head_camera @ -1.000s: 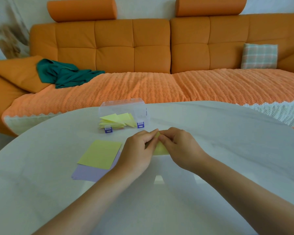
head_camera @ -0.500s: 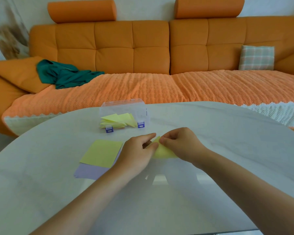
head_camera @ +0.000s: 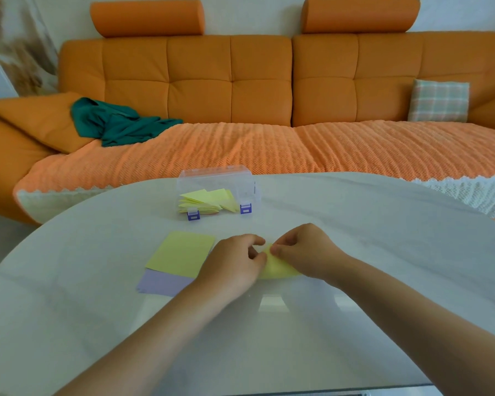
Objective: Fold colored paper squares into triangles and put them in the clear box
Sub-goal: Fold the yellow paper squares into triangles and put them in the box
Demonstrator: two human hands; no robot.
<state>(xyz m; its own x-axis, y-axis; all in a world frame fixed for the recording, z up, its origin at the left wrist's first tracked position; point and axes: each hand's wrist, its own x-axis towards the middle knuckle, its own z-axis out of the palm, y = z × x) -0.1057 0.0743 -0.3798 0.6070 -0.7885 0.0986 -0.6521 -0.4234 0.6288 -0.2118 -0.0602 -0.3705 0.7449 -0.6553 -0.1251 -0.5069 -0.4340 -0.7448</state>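
Both hands are down on the white table (head_camera: pixel 369 247), meeting right in front of the person. Between them lies a yellow paper (head_camera: pixel 279 270), bowed up off the surface in mid-fold. The left hand (head_camera: pixel 231 265) comes in from 7 o'clock, fingers curled, with the thumb against the paper's left edge. It has a hold on that side. The right hand (head_camera: pixel 305 250) comes in from 4 o'clock and pinches the paper's top corner between thumb and fingertips. The two sets of fingertips almost touch at the paper's 12 o'clock point. How much of the sheet is already doubled over cannot be told, as the hands cover most of it.

At 9 o'clock from the left hand, just beside it, a flat yellow square (head_camera: pixel 180 254) lies on a purple sheet (head_camera: pixel 162 284). The purple one peeks out along the near edge.

At 11 o'clock from the hands, well apart from them, sits the clear box (head_camera: pixel 216 181), near the table's far rim. Folded yellow triangles (head_camera: pixel 209 199) are stacked inside it, and two blue latches (head_camera: pixel 245 208) hang at its front.

Beyond the table runs an orange sofa (head_camera: pixel 229 81). A teal cloth (head_camera: pixel 117 124) is crumpled on it at 10 o'clock, and a plaid cushion (head_camera: pixel 439 101) leans at 2 o'clock.
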